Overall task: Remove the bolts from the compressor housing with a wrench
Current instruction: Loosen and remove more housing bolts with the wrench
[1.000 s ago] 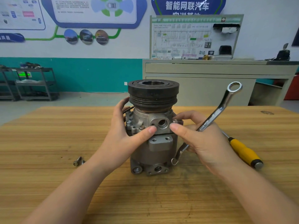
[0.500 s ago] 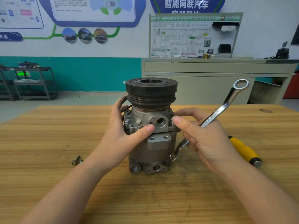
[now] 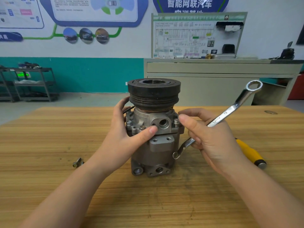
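Wooden bench carries the compressor upright; my left hand still clasps it. My right hand, clutching the wrench, has crept onto a raised bolt, probably finger-loose.

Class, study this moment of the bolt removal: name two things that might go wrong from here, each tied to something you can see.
1. The right hand holds the wrench while its fingertips work at a raised bolt; the tool could slip or knock the housing.
2. The compressor stands on end, steadied only by the left hand; with the heavy-looking pulley on top, it might tip under sideways force.
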The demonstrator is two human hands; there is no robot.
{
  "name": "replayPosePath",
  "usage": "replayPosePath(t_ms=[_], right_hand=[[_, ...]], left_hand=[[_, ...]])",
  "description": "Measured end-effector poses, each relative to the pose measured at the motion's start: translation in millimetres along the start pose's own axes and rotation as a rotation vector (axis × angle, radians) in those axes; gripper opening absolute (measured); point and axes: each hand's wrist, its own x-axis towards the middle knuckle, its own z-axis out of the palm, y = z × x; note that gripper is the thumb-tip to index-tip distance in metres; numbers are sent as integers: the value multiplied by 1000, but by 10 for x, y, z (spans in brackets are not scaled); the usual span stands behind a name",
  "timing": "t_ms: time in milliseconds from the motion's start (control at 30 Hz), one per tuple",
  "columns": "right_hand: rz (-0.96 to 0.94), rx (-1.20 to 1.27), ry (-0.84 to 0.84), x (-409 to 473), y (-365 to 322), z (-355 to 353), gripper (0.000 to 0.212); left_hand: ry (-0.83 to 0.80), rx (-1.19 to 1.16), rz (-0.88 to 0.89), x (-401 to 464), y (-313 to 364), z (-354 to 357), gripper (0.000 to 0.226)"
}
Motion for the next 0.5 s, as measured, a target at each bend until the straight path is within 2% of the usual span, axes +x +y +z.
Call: replayPosePath(t_ms=[67, 133, 300, 367, 433, 500], right_hand=[[-16, -55, -13, -19, -16, 31, 20], [-30, -80, -19, -19, 11, 17, 6], [-29, -19, -61, -45, -25, 49, 17], [-31, -51, -53, -37, -16, 51, 8], [-19, -51, -39, -15, 28, 9, 15], [-19, -42, -31, -16, 0, 19, 9]], left_hand=[[2, 5, 4, -1, -3, -1, 82], [2, 3, 4, -2, -5, -6, 82], [4, 2, 14, -3, -12, -4, 82], [4, 4, 13, -3, -11, -4, 82], [4, 10, 7, -1, -6, -6, 81], [4, 15, 4, -2, -2, -8, 81]])
